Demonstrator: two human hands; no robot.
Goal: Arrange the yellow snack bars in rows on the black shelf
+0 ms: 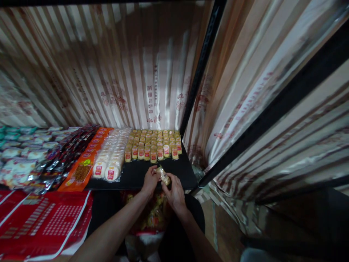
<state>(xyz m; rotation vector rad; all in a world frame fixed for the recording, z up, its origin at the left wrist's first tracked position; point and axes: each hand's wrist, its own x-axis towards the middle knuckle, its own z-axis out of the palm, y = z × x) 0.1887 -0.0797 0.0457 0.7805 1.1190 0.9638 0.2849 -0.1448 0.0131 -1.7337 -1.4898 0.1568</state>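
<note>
Both of my hands meet over the front edge of a black shelf (136, 174). My left hand (149, 182) and my right hand (174, 193) are closed together on one small clear-wrapped snack packet (163, 175). Just beyond it stand several rows of the same small yellow packets with red labels (152, 143), lined up on the shelf. Below my wrists a clear bag of more packets (154, 214) sits between my forearms.
Left of the yellow rows lie round white cakes in clear sleeves (110, 160), an orange packet (83, 167), dark wrapped snacks (68, 153) and pale bags (21, 153). A red printed sheet (43, 218) hangs lower left. Striped foil curtains (122, 72) and black frame bars (201, 65) close in behind and right.
</note>
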